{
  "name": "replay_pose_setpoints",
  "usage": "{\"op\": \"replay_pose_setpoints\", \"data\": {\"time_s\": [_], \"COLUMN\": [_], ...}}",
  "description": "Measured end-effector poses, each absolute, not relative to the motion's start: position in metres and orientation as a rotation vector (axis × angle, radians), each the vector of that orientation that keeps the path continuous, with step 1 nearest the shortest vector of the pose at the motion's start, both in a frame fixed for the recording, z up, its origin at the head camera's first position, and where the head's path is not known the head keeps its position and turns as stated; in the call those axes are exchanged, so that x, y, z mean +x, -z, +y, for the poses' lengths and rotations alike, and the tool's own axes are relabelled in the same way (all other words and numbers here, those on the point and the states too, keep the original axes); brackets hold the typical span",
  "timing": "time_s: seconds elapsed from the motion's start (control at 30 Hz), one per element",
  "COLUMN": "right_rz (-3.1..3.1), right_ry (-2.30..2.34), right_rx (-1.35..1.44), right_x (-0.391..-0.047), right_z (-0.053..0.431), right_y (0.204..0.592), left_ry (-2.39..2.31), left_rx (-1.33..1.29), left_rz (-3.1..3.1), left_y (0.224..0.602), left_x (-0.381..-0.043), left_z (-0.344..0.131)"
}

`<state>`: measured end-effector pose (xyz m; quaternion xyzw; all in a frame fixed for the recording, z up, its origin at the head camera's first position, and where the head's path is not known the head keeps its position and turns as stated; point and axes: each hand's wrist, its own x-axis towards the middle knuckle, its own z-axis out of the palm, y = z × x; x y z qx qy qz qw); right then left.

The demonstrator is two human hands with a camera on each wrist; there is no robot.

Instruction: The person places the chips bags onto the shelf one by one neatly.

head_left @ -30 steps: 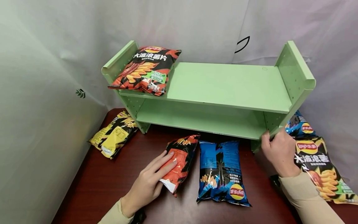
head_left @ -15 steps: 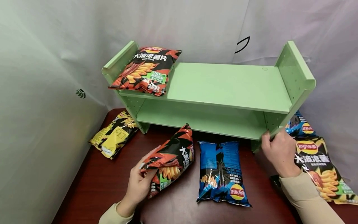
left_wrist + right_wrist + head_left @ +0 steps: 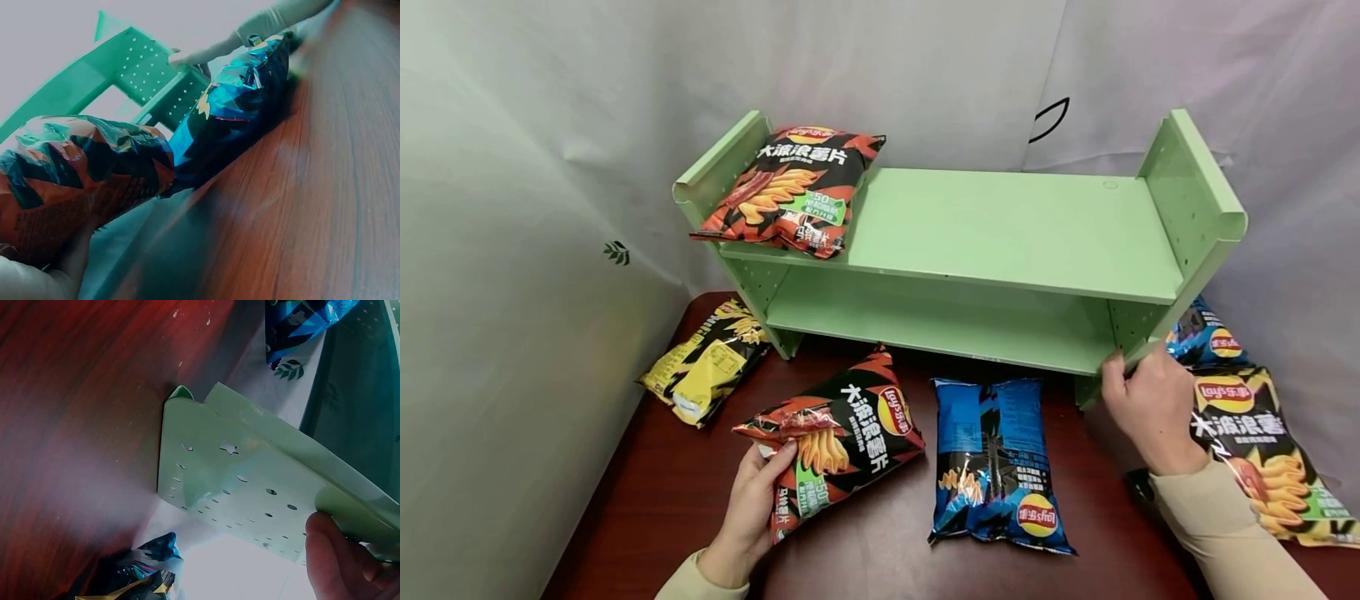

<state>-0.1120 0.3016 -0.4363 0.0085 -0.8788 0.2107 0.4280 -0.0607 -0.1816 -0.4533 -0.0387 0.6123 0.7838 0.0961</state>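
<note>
1. Pinching the red bag by its lower-left end, our left hand lays its thumb on the printed front; the other fingers pass behind and are hidden in the head view.
2. Right hand: fingers curled tightly, gripping the front edge of the right upright of the shelf.
3. Red bag, position: in front of the shelf, left of the blue bag, over the table; whether it touches the table we cannot tell.
4. Red bag, lie: front face up, long axis slanting from lower left to upper right, logo end toward the upper right.
5. Edges: its top corner comes up to the lower board; contact we cannot tell. A narrow strip of table shows between its right corner and the blue bag.
6. Room: table surface runs between it and the yellow bag; on the upper board, green surface reaches from the upper red bag to the right upright.
</note>
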Motion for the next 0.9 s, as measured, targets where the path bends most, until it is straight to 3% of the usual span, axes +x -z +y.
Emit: {"op": "replay_pose_setpoints", "data": {"time_s": [0.4,0.9], "right_rz": [-2.197,-2.198], "right_ry": [-0.519,-0.521], "right_rx": [0.014,0.01], "right_x": [-0.112,-0.113], "right_z": [0.302,0.301], "right_y": [0.436,0.436], "left_ry": [-2.464,-2.515], "left_rx": [-0.047,-0.244], "left_rz": [1.564,1.442], "left_y": [0.466,0.475], "left_x": [-0.067,-0.089], "left_z": [-0.192,-0.196]}}
